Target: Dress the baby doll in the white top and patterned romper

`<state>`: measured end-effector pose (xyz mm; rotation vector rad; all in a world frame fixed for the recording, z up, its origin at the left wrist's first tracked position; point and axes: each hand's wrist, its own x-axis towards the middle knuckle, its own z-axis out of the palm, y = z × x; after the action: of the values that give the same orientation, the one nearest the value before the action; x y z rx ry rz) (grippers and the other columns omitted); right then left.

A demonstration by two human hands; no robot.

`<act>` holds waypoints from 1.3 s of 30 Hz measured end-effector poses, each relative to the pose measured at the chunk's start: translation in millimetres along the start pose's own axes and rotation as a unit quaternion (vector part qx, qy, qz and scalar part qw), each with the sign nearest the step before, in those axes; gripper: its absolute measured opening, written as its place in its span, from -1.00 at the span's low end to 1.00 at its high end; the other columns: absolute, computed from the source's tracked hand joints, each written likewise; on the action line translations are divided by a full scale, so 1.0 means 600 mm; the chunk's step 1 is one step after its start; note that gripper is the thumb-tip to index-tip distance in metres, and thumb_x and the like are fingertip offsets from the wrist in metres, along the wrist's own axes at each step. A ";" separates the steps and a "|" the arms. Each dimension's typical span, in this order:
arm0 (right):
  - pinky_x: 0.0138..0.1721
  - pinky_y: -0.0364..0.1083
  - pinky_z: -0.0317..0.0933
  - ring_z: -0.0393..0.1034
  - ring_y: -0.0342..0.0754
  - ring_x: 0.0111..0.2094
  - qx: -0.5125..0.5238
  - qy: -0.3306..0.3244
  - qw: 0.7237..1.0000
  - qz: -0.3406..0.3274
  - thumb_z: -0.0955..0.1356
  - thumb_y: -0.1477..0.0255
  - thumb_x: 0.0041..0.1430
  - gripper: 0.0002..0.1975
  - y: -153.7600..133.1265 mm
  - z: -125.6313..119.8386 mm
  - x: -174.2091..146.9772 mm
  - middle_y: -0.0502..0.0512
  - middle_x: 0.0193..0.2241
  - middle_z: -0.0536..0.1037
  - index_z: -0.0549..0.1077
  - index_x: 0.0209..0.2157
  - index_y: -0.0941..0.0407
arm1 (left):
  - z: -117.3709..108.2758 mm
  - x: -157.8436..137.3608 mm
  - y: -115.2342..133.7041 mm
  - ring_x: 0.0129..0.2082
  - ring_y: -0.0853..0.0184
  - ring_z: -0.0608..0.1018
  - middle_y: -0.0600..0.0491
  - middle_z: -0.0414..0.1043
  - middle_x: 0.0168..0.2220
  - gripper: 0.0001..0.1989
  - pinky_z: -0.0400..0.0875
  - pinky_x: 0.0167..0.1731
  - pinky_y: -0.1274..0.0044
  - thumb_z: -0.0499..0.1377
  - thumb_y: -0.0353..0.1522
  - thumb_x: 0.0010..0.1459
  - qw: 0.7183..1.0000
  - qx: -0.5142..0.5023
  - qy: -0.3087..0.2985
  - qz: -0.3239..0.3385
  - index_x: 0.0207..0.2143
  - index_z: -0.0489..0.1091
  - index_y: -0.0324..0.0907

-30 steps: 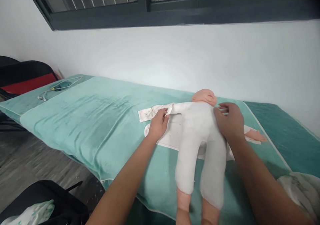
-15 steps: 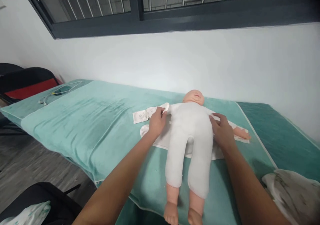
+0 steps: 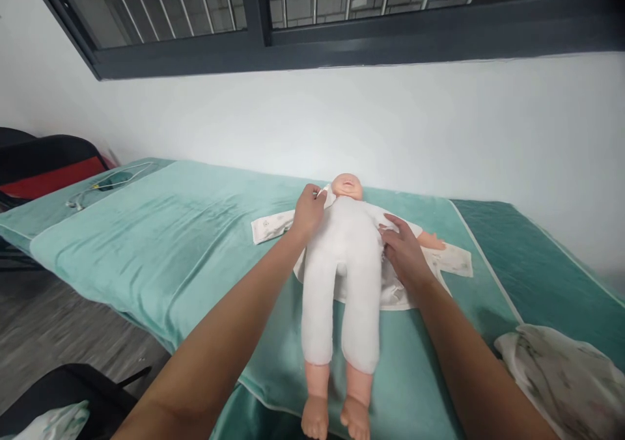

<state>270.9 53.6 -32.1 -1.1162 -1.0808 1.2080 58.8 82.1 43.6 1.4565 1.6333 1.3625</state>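
A baby doll (image 3: 359, 232) with a white soft body lies on its back, its bare feet toward me. Beneath it is spread a white printed baby shirt (image 3: 398, 297), the sleeves stretched out to both sides. My left hand (image 3: 310, 211) is closed in a pinch on the shirt's edge by the doll's shoulder, beside the head. Against the doll's side, below its outstretched arm on the right, rests my right hand (image 3: 404, 248), fingers apart. That doll arm lies over the shirt near the right sleeve (image 3: 456, 260); the other arm is hidden behind my left hand.
A green sheet (image 3: 195, 232) covers the bed, which stands against the white wall under a window. A crumpled patterned cloth (image 3: 561, 375) lies at the right front. A white cable (image 3: 105, 183) is at the far left. Black chairs (image 3: 53, 401) stand on the left.
The doll has shifted left in view and slightly toward the wall over the shirt. My left hand has moved up beside its head with the shirt edge. My right hand has moved left with the doll.
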 end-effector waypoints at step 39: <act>-0.30 -0.14 0.14 0.21 -0.12 -0.37 0.025 -0.100 0.994 0.017 0.46 0.17 0.01 -0.36 0.009 0.000 0.000 -0.15 -0.47 0.26 0.29 0.13 -0.02 | -0.060 -0.191 0.013 -0.18 0.15 0.50 -0.08 0.45 -0.19 -0.78 0.37 -0.25 0.37 -0.05 -0.47 0.23 0.909 0.392 -0.075 0.116 -0.16 0.35 -0.18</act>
<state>270.5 53.7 -37.3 -0.9948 -1.1803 1.3898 58.9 -38.3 38.4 2.1983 2.0649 0.6626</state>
